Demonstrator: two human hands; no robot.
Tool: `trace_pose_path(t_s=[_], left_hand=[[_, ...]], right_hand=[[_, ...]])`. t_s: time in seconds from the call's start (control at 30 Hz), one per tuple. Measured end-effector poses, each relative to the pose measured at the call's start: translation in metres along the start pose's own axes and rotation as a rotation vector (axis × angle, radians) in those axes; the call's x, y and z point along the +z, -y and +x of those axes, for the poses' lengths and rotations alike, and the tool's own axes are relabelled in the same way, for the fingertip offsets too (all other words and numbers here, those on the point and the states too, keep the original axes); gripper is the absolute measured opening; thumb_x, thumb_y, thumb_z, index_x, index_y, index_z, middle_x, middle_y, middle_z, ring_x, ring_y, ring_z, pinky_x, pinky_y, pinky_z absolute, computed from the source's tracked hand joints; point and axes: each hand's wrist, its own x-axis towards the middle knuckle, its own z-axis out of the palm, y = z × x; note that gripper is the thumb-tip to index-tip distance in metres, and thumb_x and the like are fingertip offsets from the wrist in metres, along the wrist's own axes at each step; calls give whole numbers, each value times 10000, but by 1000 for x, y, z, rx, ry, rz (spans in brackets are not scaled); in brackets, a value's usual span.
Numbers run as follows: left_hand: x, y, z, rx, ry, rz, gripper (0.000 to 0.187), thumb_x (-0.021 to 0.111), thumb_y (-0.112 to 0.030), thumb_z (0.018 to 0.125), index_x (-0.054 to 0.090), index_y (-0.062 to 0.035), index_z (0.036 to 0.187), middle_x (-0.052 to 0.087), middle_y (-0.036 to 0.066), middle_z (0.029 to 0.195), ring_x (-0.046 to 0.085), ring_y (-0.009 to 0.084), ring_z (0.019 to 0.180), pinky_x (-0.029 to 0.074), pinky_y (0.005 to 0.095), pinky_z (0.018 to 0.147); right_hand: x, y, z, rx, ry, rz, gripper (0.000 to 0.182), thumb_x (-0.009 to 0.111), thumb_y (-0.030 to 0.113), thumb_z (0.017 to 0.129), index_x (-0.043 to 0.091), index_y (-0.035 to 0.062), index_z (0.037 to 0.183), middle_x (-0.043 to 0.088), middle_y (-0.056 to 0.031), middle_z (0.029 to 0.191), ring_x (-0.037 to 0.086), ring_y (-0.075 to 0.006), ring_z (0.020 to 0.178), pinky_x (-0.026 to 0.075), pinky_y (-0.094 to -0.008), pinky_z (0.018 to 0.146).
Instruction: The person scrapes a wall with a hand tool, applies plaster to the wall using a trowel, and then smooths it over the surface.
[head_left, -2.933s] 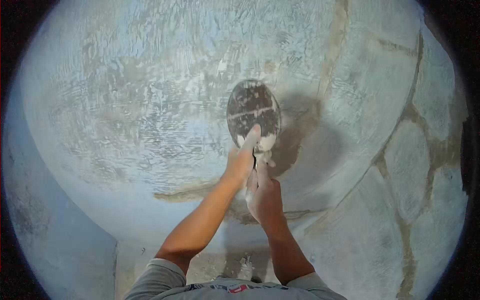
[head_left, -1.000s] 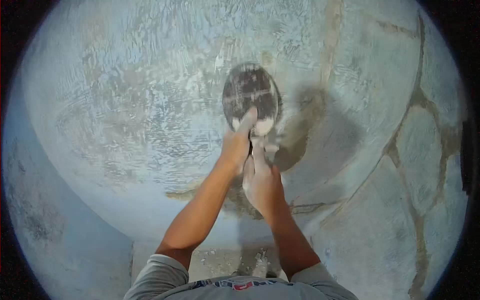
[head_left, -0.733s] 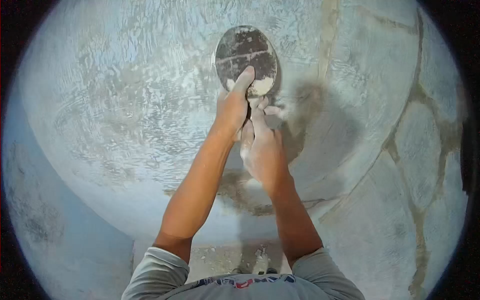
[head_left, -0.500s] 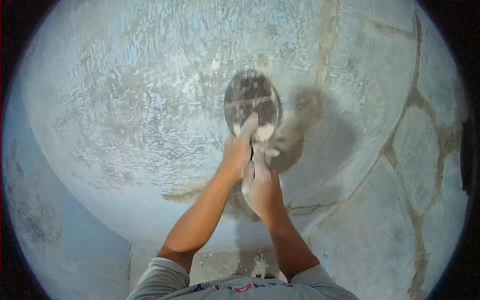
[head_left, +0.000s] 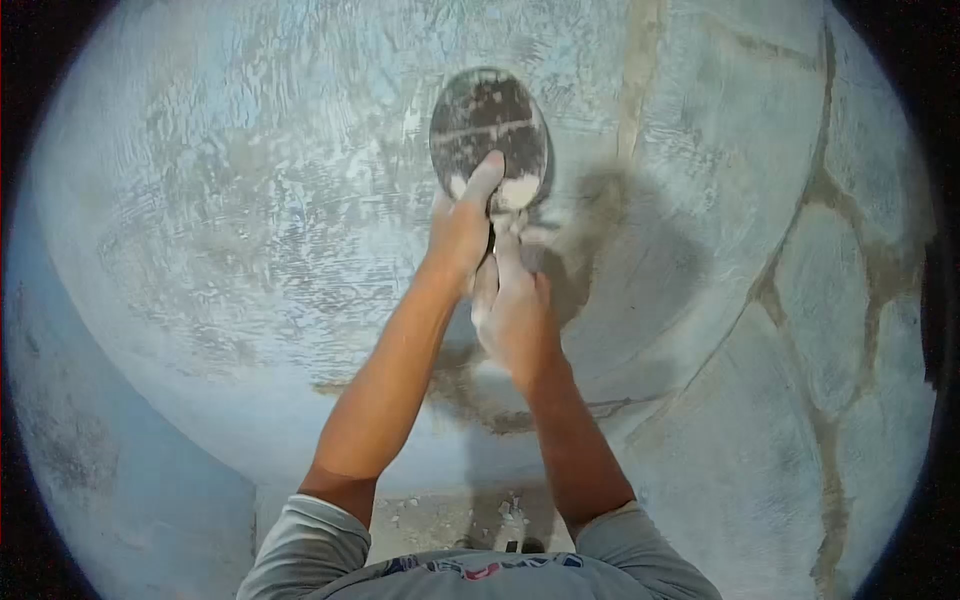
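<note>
Pressing above both hands (head_left: 490,260): trowel (head_left: 488,125)

A building site or a room under renovation. The rough plastered wall (head_left: 250,230) shows patched cracks (head_left: 850,300). Plaster crumbs (head_left: 505,515) litter the floor (head_left: 420,520).

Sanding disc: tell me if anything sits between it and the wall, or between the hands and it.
Nothing visible does. The sanding disc lies flat against the wall; the left hand presses on its lower edge, and the right hand grips just below it.
</note>
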Motion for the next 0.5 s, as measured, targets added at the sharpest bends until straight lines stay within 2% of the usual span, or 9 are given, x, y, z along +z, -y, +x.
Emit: trace_pose_path(t_s=[0.03, 0.1, 0.13, 0.2, 0.23, 0.3, 0.33, 0.4, 0.5], left_hand=[[0, 2, 10, 69, 71, -6, 401, 663, -330, 905, 602, 42, 1042, 644, 126, 818, 614, 206, 621, 569, 351, 540], [-4, 22, 3, 52, -59, 67, 447, 636, -320, 923, 531, 15, 1200, 631, 112, 959, 651, 222, 745, 564, 368, 560], [-5, 31, -13, -64, -21, 44, 441, 621, -312, 937, 523, 19, 1211, 624, 111, 1008, 649, 220, 840, 575, 372, 561], [-14, 56, -33, -18, -9, -1, 421, 611, -302, 945, 530, 25, 1197, 624, 109, 1015, 650, 223, 847, 592, 386, 575], [-12, 58, -33, 11, 7, -18, 411, 607, -297, 948, 533, 27, 1189, 624, 108, 1018, 651, 225, 851, 601, 393, 582], [-9, 55, -26, -14, 35, -63, 369, 626, -276, 940, 552, 32, 1130, 629, 109, 948, 635, 211, 726, 619, 422, 599], [-8, 46, -20, -35, 70, -78, 358, 631, -270, 938, 556, 32, 1114, 628, 109, 931, 627, 207, 702, 620, 421, 598], [0, 36, -24, -109, 54, -90, 333, 648, -258, 926, 559, 28, 1072, 622, 119, 889, 598, 189, 661, 618, 414, 585], [-9, 64, -30, -59, -35, -71, 347, 647, -259, 926, 540, 20, 1101, 620, 126, 917, 604, 194, 663, 619, 414, 580]], right_hand=[[-3, 0, 7, -10, -10, -28, 531, 532, 54, 899, 382, 43, 1408, 634, -270, 769, 626, -460, 754, 501, -506, 676], [-2, -12, -10, -113, -108, -57, 511, 534, 63, 914, 383, 5, 1398, 643, -262, 785, 632, -454, 727, 499, -495, 634], [8, -31, -26, -124, -141, -52, 503, 535, 64, 916, 389, -8, 1391, 644, -258, 784, 634, -450, 717, 498, -490, 622], [8, -36, -52, 8, -43, -28, 461, 541, 64, 921, 424, -57, 1350, 647, -249, 819, 642, -433, 701, 511, -455, 603], [8, -38, -45, -47, -77, -30, 455, 540, 61, 920, 431, -59, 1345, 646, -247, 823, 642, -429, 704, 513, -454, 608], [10, -45, -38, -124, -130, -33, 442, 538, 56, 920, 444, -63, 1335, 642, -242, 833, 641, -421, 711, 516, -451, 616], [-4, -28, -35, -30, -40, -11, 447, 536, 47, 916, 443, -60, 1340, 634, -241, 840, 642, -413, 745, 516, -456, 637], [-5, -36, -32, -179, -149, -131, 455, 543, 43, 906, 446, -56, 1339, 633, -241, 829, 646, -412, 749, 514, -461, 637], [7, -58, -54, -38, -39, -57, 491, 558, 45, 895, 435, -46, 1361, 638, -251, 843, 648, -414, 711, 514, -452, 619]])
